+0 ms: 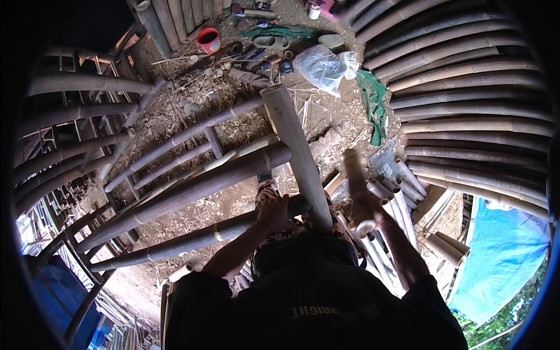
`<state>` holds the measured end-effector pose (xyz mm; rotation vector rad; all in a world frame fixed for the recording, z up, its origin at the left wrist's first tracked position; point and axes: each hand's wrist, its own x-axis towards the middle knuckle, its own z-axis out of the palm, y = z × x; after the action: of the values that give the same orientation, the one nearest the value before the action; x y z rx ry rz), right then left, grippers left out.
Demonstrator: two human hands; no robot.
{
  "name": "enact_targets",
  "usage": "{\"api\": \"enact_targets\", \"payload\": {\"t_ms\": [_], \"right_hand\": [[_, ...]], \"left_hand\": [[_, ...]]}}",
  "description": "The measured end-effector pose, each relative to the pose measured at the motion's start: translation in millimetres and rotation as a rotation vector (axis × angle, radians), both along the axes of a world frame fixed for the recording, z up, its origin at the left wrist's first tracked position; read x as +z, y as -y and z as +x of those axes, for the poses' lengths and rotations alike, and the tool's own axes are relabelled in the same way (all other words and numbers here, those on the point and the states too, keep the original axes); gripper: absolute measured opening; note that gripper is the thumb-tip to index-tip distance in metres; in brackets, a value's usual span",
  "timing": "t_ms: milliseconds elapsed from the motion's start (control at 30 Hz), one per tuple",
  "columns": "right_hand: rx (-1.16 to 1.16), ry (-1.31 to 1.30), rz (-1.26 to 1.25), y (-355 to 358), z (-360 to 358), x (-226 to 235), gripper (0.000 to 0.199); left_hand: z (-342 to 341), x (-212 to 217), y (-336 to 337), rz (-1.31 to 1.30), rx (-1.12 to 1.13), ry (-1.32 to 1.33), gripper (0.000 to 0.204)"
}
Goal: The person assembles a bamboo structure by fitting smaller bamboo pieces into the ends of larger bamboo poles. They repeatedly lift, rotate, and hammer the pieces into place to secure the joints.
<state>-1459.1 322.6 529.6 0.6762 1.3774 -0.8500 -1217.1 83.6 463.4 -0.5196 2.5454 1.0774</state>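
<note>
My left hand point(275, 214) is closed over the dark lower bamboo pole point(216, 233), close to where the pole meets a thick upright bamboo post point(297, 154). A second, thicker bamboo pole point(198, 178) runs to the same post, with its end against the post's side. My right hand point(379, 211) grips a short, thick bamboo piece point(354, 175), raised to the right of the post and smeared by motion. The poles and post form part of a bamboo frame in front of my legs. My left fingertips are partly hidden.
Many bamboo poles point(472, 111) lie side by side at the right. Shorter cut lengths point(402, 216) are piled beside my right arm. A red bucket point(208, 39), a clear plastic bag point(324, 64) and green netting point(372, 105) lie on the chip-strewn ground. A blue tarp point(499, 251) hangs at lower right.
</note>
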Motion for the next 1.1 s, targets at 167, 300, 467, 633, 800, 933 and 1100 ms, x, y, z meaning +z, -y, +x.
{"api": "enact_targets", "payload": {"t_ms": [167,300,467,633,800,933,1100], "right_hand": [[0.080,0.062,-0.032,1,3,-5,0.041],[-0.060,0.083,-0.093,-21,-2,-17,0.043],[0.157,0.054,-0.095,9,11,-14,0.044],[-0.062,0.168,-0.092,-10,-7,-19,0.042],[0.178,0.004,-0.075,25,10,-1,0.055],[-0.033,-0.066,-0.149,40,-20,-10,0.036],[0.199,-0.223,-0.216,132,-16,19,0.040]], "left_hand": [[-6,-8,-5,0.094,-0.089,0.195,0.071],[-7,-6,-6,0.099,-0.061,0.150,0.070],[-6,-18,-8,0.106,-0.038,0.072,0.071],[-5,-10,-7,0.132,-0.071,0.102,0.073],[-4,-17,-8,0.043,-0.104,0.129,0.069],[-37,33,12,-0.097,0.176,-0.133,0.070],[-49,-14,102,-0.518,0.215,-0.152,0.066]]}}
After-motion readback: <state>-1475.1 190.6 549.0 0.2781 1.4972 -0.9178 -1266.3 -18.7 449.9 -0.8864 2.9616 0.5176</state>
